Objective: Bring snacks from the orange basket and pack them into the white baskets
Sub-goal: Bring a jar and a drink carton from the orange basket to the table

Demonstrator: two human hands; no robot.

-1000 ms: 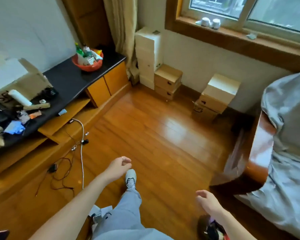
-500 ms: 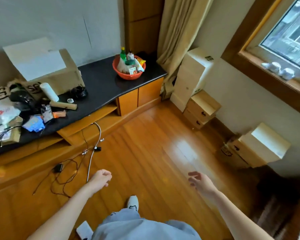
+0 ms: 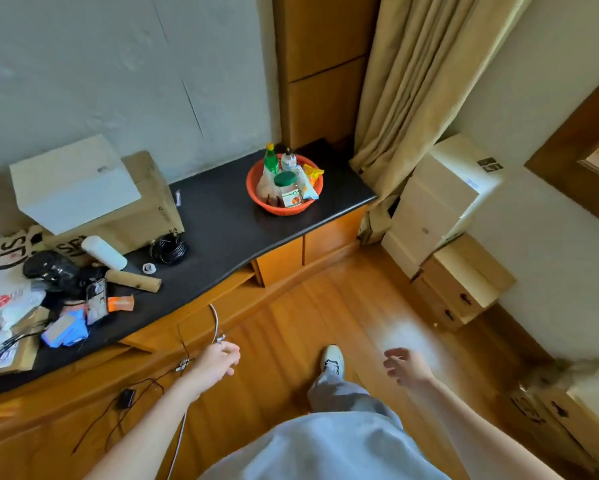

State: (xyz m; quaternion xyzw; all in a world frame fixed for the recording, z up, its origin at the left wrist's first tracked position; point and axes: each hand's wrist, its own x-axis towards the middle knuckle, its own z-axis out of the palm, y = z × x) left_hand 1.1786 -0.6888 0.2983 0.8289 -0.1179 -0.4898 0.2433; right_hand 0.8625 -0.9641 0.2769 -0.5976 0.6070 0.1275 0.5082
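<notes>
Orange basket (image 3: 256, 194) on the far surface (image 3: 222, 220) holds bottles, a green-lidded jar (image 3: 286, 188), packets; both grips, left hand (image 3: 218, 358) and right hand (image 3: 407, 367), loosely open, empty.

Glossy wooden floor (image 3: 325, 306), black-topped cabinet (image 3: 222, 223), beige curtain (image 3: 412, 81) (daylight glare).

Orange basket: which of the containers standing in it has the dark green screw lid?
The short clear jar at the front of the orange basket. The tall green bottle and the small bottle stand behind it, narrower.
</notes>
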